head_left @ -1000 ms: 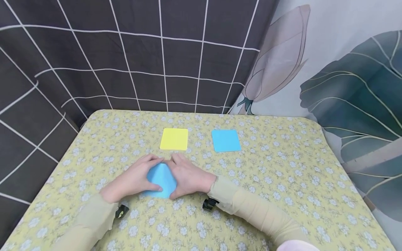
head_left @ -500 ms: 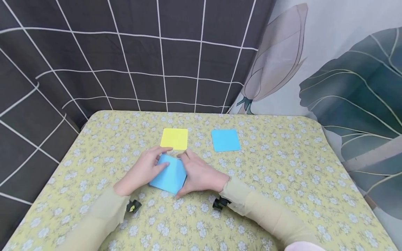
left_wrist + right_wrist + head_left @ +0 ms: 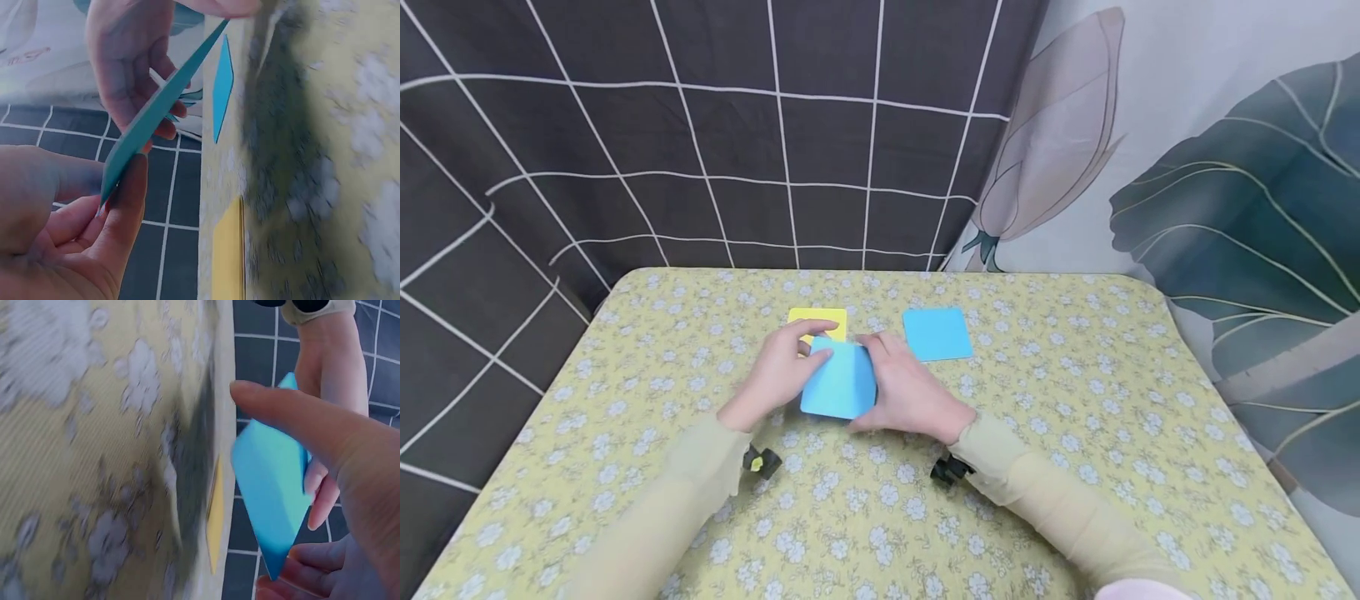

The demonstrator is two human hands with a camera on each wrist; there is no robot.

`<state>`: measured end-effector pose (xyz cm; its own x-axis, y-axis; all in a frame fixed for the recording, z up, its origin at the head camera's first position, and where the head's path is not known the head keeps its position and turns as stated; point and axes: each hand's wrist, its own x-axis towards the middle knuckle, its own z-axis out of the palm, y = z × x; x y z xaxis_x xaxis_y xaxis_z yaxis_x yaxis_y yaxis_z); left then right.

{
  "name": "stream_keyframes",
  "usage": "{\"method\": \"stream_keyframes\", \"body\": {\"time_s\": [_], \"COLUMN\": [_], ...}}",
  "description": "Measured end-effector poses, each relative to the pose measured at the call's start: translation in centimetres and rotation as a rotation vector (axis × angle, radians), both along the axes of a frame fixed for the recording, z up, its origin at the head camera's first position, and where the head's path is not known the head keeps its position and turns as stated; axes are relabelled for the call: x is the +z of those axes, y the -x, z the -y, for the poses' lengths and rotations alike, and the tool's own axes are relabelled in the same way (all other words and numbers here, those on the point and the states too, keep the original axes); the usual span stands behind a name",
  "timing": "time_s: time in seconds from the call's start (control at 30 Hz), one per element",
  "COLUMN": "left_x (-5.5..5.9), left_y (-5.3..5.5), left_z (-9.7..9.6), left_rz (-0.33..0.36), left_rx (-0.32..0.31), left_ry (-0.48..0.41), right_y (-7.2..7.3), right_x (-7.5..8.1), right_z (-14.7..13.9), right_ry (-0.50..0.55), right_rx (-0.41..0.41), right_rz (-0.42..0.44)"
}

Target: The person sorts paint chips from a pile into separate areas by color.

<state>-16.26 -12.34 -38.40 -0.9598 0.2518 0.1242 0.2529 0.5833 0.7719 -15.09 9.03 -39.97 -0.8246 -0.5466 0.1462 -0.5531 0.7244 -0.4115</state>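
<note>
A square blue card (image 3: pixel 841 383) is held above the table between both hands. My left hand (image 3: pixel 775 367) pinches its upper left part, thumb on the near face and fingers behind, as the left wrist view shows along the card's edge (image 3: pixel 147 119). With thumb and fingers spread to its edges, my right hand (image 3: pixel 913 390) grips the right side; in the right wrist view the card (image 3: pixel 272 481) spans from thumb to fingertips. Just behind lies a square yellow card (image 3: pixel 820 314), partly hidden by the left hand and the held card.
Another blue card (image 3: pixel 937 333) lies flat on the table, right of the yellow one. A yellow floral cloth (image 3: pixel 1075 433) covers the table. Dark grid-patterned fabric (image 3: pixel 715 142) hangs behind, and a leaf-printed curtain (image 3: pixel 1262 208) stands at the right.
Both hands have carried the blue card up, away from the body and to the right, turning it so its edges lie squarer. It now overlaps the yellow card in view.
</note>
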Motion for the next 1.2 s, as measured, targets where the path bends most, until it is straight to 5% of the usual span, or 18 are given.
{"method": "stream_keyframes", "body": {"time_s": [0.23, 0.43, 0.67, 0.83, 1.03, 1.2], "left_x": [-0.4, -0.4, -0.7, -0.2, 1.1, 1.2], "left_y": [1.5, 2.1, 2.7, 3.7, 6.1, 7.6], "left_z": [-1.7, -3.1, -5.2, -6.8, -9.1, -11.0], "left_rz": [0.047, 0.023, -0.02, -0.139, -0.213, -0.165], "left_rx": [-0.036, -0.126, -0.241, -0.296, -0.307, -0.281], "left_ry": [-0.03, -0.036, 0.122, 0.245, 0.327, 0.321], "right_y": [1.1, 2.1, 3.0, 4.2, 6.1, 7.9], "right_x": [0.2, 0.6, 1.1, 1.7, 3.2, 4.1], "right_z": [-2.4, -4.7, -7.0, -8.9, -11.3, -12.3], "right_ry": [0.04, 0.036, 0.052, 0.07, 0.052, -0.033], "right_rx": [-0.048, -0.061, -0.06, -0.048, -0.064, -0.08], "right_rz": [0.032, 0.014, 0.008, -0.001, -0.037, -0.039]}}
